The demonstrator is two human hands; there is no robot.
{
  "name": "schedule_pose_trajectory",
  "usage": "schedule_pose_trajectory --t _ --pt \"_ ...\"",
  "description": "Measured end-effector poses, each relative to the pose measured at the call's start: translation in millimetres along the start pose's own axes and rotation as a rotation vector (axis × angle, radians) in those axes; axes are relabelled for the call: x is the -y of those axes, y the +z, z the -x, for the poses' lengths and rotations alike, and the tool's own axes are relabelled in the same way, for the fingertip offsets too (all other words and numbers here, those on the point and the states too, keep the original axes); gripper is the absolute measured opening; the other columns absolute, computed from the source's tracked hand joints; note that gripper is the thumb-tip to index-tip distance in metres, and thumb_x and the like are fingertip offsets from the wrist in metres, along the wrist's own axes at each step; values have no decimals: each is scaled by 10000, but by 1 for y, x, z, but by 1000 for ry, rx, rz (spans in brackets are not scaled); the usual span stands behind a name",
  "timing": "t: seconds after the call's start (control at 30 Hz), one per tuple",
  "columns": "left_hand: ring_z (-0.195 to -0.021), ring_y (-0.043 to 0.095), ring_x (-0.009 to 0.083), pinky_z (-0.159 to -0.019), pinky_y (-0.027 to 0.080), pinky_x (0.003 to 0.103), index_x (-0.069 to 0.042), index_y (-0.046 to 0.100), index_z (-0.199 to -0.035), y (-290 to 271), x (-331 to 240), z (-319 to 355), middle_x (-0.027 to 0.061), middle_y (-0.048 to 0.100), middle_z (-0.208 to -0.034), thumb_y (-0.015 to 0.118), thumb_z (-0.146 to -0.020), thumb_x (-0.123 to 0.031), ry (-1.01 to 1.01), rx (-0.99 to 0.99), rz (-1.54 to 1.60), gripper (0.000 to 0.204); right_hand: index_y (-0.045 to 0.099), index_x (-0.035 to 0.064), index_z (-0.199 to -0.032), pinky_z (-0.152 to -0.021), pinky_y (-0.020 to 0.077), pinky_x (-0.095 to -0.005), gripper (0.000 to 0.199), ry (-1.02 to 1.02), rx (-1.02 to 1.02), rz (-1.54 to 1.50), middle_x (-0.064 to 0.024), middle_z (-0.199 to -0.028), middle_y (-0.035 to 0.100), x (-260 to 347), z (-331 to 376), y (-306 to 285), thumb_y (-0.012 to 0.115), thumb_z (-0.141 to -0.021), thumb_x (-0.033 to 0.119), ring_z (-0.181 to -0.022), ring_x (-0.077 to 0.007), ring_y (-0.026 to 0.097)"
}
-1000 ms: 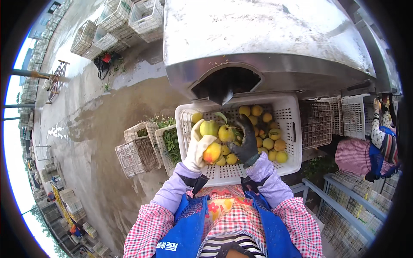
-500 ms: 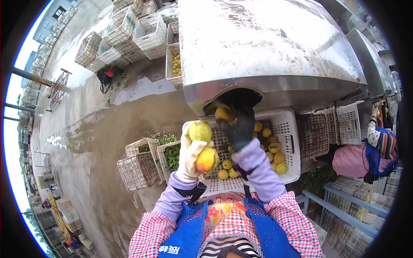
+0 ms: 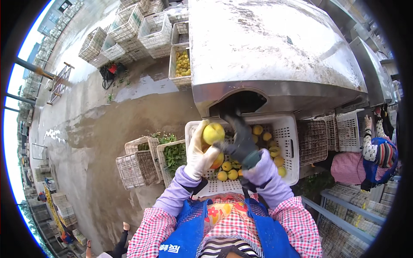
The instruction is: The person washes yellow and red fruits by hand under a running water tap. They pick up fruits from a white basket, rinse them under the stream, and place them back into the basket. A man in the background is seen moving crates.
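Note:
My left hand [image 3: 200,150], in a white glove, is closed around two peaches. The upper yellow-green peach [image 3: 214,133] shows at the fingertips, and the lower orange-red peach [image 3: 217,161] is partly hidden behind the thumb. Beside it, my right hand [image 3: 241,144] in a dark glove is blurred, with fingers apart and no fruit visible in it. Its thumb side comes close to the held peaches. Under both hands lies a white perforated crate [image 3: 285,136] with several loose peaches [image 3: 232,174]. Just beyond stands a metal machine [image 3: 275,47] with a dark arched opening [image 3: 245,101].
Left of the crate, another crate [image 3: 161,150] holds green leaves [image 3: 175,155]. Stacked crates [image 3: 155,32] and a crate of yellow fruit [image 3: 181,64] stand at far left. Brown crates [image 3: 312,142] and a blue railing [image 3: 344,217] are on the right, where another person [image 3: 378,157] works.
My right hand has drawn back from the machine's opening toward my left hand. The peach it held is no longer visible. My left hand has shifted right with its two peaches.

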State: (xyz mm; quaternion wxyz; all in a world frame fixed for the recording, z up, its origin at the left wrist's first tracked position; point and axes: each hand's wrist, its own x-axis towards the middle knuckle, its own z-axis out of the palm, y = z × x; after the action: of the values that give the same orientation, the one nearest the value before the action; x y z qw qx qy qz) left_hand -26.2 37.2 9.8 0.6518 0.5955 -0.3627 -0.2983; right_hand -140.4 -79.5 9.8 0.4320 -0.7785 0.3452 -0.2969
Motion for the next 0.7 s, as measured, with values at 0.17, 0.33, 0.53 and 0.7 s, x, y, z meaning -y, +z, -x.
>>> schedule_pose_trajectory --t 0.17,0.33,0.53,0.7 --pt "-1169 553 187 -1025 462 314 17 397 -1478 15 -9 -3 120 535 -1282 622 -835 46 -111 68 -137 682 557 10 -1303 -1022 439 -490 780 -97 -124 -25 -234 -1219 586 -10 7 13 862 -654 318 -1152 -403 561" --pt "-1234 505 193 -1054 439 346 58 438 -1401 21 4 1 132 512 -1255 576 -837 59 -206 -145 65 581 594 56 -1259 -962 462 -523 697 -7 -244 407 -190 -1148 632 -76 -29 35 866 -674 318 -1079 -427 590" --pt "-1208 518 376 -975 503 434 -65 481 -1386 -5 32 6 240 500 -1324 623 -894 -21 279 76 -359 514 601 59 -1282 -987 462 -527 651 -206 -211 476 -214 -1208 626 -99 -76 51 819 -781 414 -1145 -424 580" --pt "-1188 565 327 -933 540 402 -52 414 -1465 -19 47 -8 206 507 -1391 584 -995 -123 471 -48 -511 504 564 23 -1341 -1036 454 -493 807 34 46 99 -246 -1283 592 -21 -46 6 847 -734 473 -1215 -419 562"
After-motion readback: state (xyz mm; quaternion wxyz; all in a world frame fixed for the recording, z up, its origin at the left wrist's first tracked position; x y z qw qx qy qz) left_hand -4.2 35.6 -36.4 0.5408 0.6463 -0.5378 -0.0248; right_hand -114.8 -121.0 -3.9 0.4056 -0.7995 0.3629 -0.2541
